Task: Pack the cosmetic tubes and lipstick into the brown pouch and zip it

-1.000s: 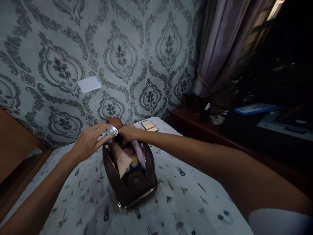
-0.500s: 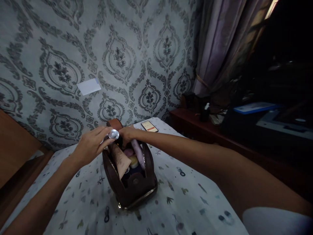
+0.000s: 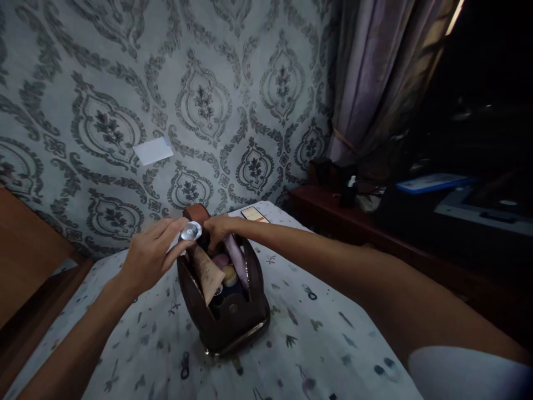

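Observation:
An unzipped dark brown toiletry bag [image 3: 234, 322] lies on the printed cloth. Above its left rim, my left hand [image 3: 150, 250] pinches a small shiny item with a clear round end [image 3: 191, 231]; its kind does not show. At the bag's far end, my right hand [image 3: 217, 229] reaches in with curled fingers, and what they grip is hidden. Inside the bag are a beige squeeze tube [image 3: 208, 276], a small jar with a yellowish lid [image 3: 229, 275], a pink round item [image 3: 220, 260] and a pale lilac tube or pouch [image 3: 236, 260].
A phone with its screen lit [image 3: 255, 214] lies behind the bag, near the patterned wall. The cloth [image 3: 300, 333] has small printed motifs. To the right stands a dark red ledge [image 3: 303, 194] with a small dark bottle [image 3: 348, 191]. A blue-edged flat object [image 3: 433, 183] lies farther right.
Both hands keep nearly the same places at the bag. The shiny item in my left hand has shifted and tilted very slightly. The whole view has moved a little.

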Demonstrator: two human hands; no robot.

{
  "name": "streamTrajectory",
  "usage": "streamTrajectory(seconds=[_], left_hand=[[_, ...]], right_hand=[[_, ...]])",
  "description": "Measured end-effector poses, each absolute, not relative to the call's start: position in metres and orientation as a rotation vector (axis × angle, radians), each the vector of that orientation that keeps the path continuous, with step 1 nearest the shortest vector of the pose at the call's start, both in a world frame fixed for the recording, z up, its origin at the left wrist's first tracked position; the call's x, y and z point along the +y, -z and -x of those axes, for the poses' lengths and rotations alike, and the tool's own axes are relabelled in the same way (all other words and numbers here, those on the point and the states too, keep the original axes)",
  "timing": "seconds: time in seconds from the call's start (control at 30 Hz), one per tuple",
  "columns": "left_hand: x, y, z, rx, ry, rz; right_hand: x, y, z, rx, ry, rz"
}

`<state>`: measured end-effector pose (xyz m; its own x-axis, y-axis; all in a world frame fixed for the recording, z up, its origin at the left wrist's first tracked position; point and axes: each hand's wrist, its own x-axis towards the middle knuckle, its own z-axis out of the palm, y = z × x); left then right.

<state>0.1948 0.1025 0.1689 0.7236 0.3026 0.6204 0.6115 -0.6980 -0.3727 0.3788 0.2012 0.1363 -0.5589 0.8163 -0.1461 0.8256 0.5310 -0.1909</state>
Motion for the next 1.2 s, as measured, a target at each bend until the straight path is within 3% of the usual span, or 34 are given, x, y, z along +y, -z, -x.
streamTrajectory(seconds=[0.3, 1.2], left_hand=[[0.098, -0.179, -0.190, -0.718, 0.839, 2.285], [0.097, -0.158, -0.194, -0.617, 0.698, 2.365]], right_hand=[[0.209, -0.137, -0.385, 2.849, 0.371, -1.439], [0.190, -0.142, -0.385, 2.684, 0.059, -1.279]])
